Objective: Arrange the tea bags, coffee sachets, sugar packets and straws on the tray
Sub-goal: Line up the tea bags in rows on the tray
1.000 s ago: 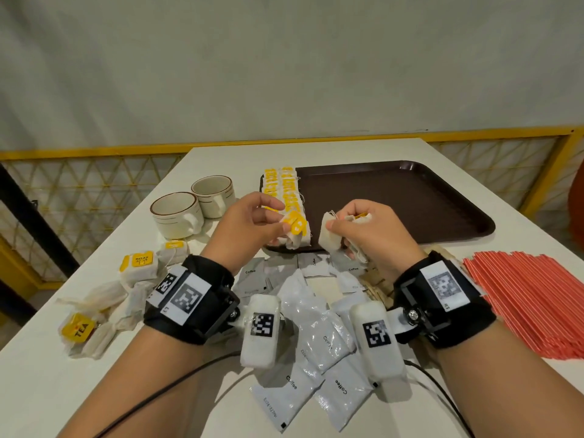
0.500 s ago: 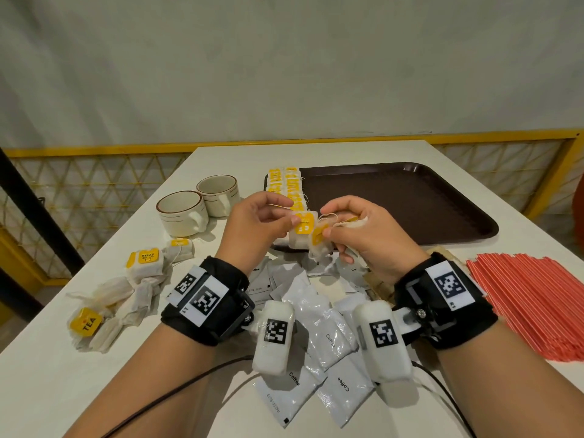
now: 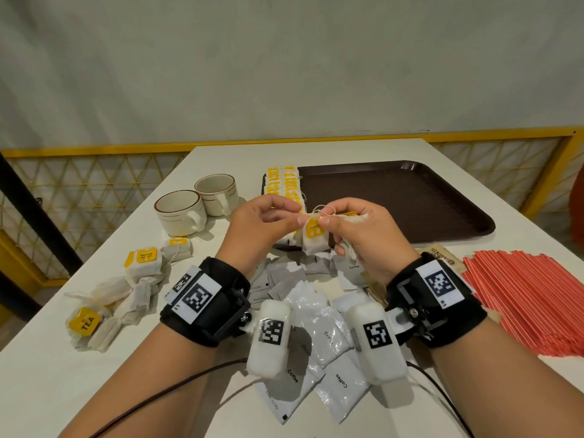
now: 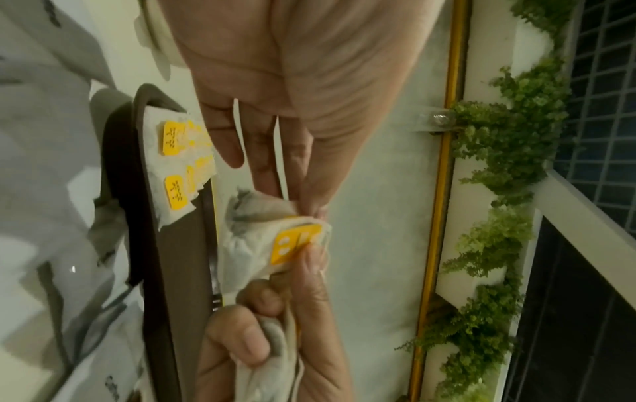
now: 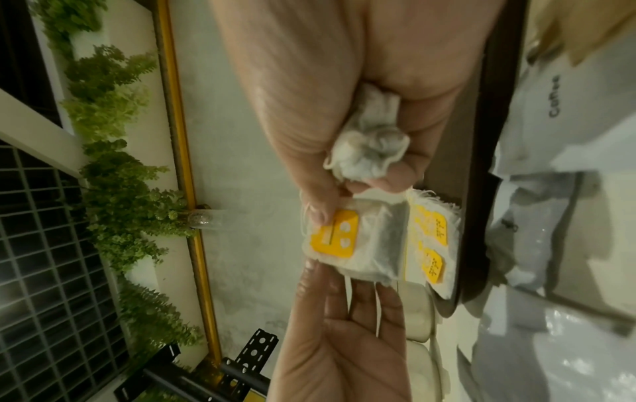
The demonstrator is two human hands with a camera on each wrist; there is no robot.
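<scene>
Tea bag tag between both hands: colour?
Yellow, with white marks, on the tea bag pinched by the left hand and right hand. Right wrist view shows it best.

Since 1 second ago our hands have come together above the near edge of the tray (image 3: 410,197). The left hand (image 3: 262,226), which held its own tea bag apart, now pinches the corner of the tea bag (image 3: 314,237) with the yellow tag that the right hand (image 3: 363,235) also holds, fingertips almost touching.
</scene>
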